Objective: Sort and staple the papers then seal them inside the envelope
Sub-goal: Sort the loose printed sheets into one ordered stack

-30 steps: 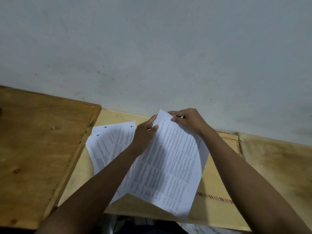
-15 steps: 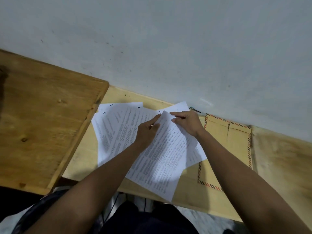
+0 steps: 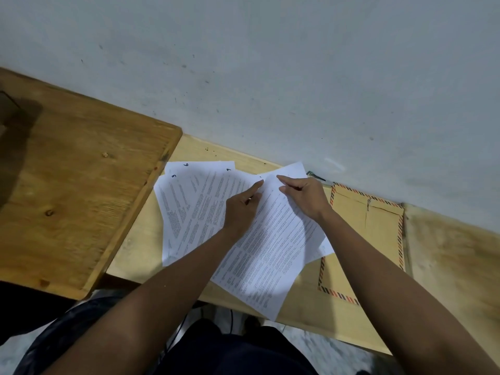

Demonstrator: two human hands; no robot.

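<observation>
several printed papers (image 3: 189,207) lie fanned on the pale wooden surface (image 3: 135,253), handwritten "3" and "6" on the far corners, beside a darker wooden board (image 3: 81,185). left hand (image 3: 240,209) presses the sheets, forefinger extended; right hand (image 3: 305,197) pinches the top sheet (image 3: 270,253). the striped-edged brown envelope (image 3: 378,228) lies rightmost, against the grey wall (image 3: 270,77).

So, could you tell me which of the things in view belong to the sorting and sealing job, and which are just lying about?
Part of the job:
- printed sheets, fanned on the table, some hand-numbered
- top sheet, under the left hand and right hand
- brown envelope with striped border, partly under the sheets

Just lying about:
- raised wooden board on the left
- small dark object by the wall, too small to identify
</observation>
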